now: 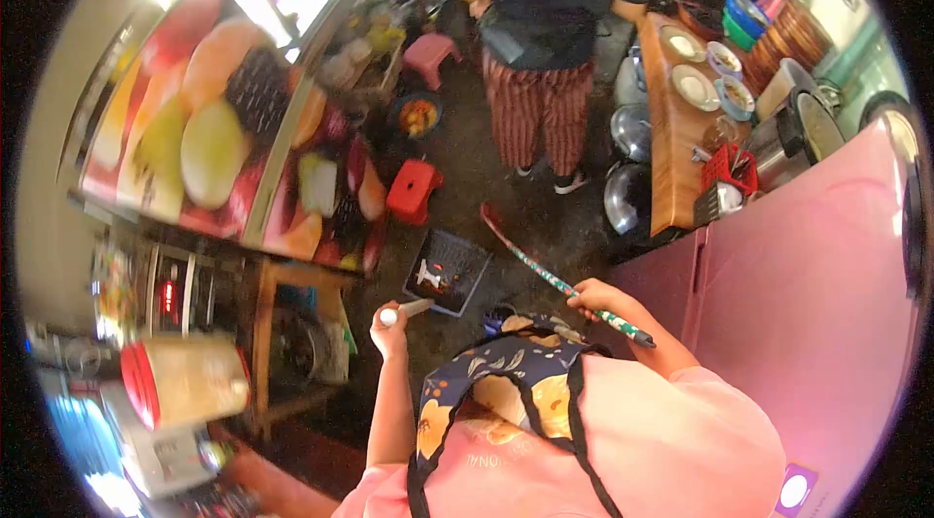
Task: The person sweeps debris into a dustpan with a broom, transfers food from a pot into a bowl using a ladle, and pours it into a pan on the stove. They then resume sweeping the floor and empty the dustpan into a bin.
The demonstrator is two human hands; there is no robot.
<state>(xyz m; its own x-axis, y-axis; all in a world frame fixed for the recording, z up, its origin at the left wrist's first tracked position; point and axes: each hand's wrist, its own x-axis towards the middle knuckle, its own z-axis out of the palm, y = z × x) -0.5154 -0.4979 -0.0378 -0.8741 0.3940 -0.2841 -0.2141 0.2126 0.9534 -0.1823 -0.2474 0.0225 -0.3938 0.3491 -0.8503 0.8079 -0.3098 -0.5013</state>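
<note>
My left hand (381, 333) is closed around a pale handle with a round white end, which points toward a dark tray-like pan (471, 277) with a bluish rim on the floor. White and reddish bits lie in that pan. Whether the handle joins it is unclear. Fingers wrapped, my right hand (590, 297) grips a long stick (541, 271) with a green and white floral pattern. The stick slants across the front of my body, its black end by my right forearm and its reddish far end low over the dark floor beyond the pan.
A person (545, 51) in striped trousers stands ahead, back turned. Red stool (415, 191), pink stool (431, 57) and a bowl of food (418, 116) are left of them. On the right are a wooden counter (671, 178) with dishes, metal lids (621, 199) and a pink refrigerator (778, 275).
</note>
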